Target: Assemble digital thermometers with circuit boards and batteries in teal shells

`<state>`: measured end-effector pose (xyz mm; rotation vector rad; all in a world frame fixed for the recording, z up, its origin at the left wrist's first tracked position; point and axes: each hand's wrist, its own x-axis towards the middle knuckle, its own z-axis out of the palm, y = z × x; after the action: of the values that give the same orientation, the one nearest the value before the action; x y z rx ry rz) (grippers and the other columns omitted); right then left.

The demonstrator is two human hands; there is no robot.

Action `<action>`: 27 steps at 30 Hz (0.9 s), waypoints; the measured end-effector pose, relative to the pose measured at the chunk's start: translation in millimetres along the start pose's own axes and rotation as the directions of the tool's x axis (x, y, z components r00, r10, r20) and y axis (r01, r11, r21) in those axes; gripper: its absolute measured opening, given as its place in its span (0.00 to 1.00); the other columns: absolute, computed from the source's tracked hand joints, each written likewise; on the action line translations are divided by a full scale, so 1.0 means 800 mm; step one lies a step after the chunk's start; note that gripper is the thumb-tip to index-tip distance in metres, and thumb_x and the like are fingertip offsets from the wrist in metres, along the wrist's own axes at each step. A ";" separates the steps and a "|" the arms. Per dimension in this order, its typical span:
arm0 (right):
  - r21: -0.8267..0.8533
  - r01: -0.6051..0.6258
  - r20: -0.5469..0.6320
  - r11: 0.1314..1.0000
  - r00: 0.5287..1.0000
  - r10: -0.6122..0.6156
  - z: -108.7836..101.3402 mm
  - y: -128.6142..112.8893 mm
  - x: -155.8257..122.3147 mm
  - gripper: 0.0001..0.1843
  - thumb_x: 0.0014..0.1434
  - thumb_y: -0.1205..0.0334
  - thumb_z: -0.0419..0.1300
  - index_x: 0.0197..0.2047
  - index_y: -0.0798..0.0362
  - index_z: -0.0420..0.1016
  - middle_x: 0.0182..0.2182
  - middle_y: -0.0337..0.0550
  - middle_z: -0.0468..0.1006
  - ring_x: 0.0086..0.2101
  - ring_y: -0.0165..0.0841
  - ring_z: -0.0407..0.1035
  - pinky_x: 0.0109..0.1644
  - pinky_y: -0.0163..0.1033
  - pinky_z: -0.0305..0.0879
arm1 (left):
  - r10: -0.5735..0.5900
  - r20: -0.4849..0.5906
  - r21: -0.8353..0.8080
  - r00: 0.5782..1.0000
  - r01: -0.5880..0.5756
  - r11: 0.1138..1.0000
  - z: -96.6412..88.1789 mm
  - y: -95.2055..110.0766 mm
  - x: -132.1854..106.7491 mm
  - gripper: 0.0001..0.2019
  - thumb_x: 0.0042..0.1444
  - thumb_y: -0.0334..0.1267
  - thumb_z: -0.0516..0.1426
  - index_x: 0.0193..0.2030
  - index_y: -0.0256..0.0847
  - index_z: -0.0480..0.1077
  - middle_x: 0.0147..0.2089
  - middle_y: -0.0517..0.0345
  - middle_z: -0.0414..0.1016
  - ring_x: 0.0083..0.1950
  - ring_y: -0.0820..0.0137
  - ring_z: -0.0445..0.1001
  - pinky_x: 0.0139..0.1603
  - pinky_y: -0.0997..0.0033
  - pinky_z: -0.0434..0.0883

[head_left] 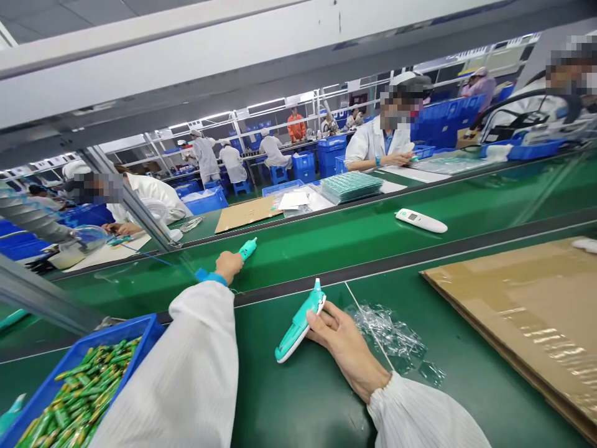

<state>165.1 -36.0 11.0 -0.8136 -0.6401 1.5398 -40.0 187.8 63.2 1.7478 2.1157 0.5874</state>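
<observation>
My right hand grips a teal-and-white ear thermometer above the green bench. Its probe tip points up and away from me, and its teal back side faces me. My left hand reaches out over the green conveyor belt, its fingers closed round the near end of a second teal thermometer. Part of that one is hidden by the hand. A blue band shows at my left wrist. Farther right on the belt lies another thermometer, white side up, with a small dark display.
A blue bin of green-and-gold batteries stands at left. Crumpled clear plastic lies right of my right hand, beside a cardboard sheet. Across the belt, co-workers sit near stacked teal trays. A metal post rises at left.
</observation>
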 end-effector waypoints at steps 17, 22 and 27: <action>-0.067 0.066 -0.020 0.996 0.998 -0.068 0.006 0.002 -0.010 0.33 0.48 0.47 0.72 0.50 0.57 0.68 0.44 0.49 0.77 0.42 0.33 0.75 0.51 0.39 0.71 | 0.486 0.020 -0.194 0.874 -0.473 0.859 0.044 -0.022 -0.306 0.26 0.64 0.47 0.52 0.66 0.41 0.62 0.63 0.43 0.72 0.61 0.54 0.73 0.57 0.53 0.71; -0.042 0.069 -0.031 0.997 0.997 -0.070 -0.001 -0.005 -0.006 0.32 0.53 0.39 0.66 0.50 0.56 0.73 0.47 0.49 0.76 0.41 0.30 0.72 0.48 0.36 0.69 | 0.491 0.033 -0.220 0.871 -0.473 0.853 0.066 0.003 -0.316 0.21 0.68 0.42 0.47 0.64 0.42 0.64 0.60 0.43 0.75 0.56 0.54 0.77 0.49 0.58 0.73; 0.103 0.068 -0.027 0.992 0.998 -0.065 -0.005 -0.006 -0.004 0.27 0.53 0.41 0.67 0.47 0.54 0.74 0.46 0.45 0.75 0.40 0.28 0.69 0.47 0.35 0.67 | 0.511 0.018 -0.211 0.859 -0.497 0.842 0.066 -0.010 -0.325 0.21 0.68 0.44 0.46 0.63 0.42 0.65 0.55 0.44 0.79 0.49 0.54 0.80 0.42 0.61 0.72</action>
<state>171.2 -38.4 12.8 -0.7236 -0.5595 1.4885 29.1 -63.7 12.1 2.1733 1.4712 0.8229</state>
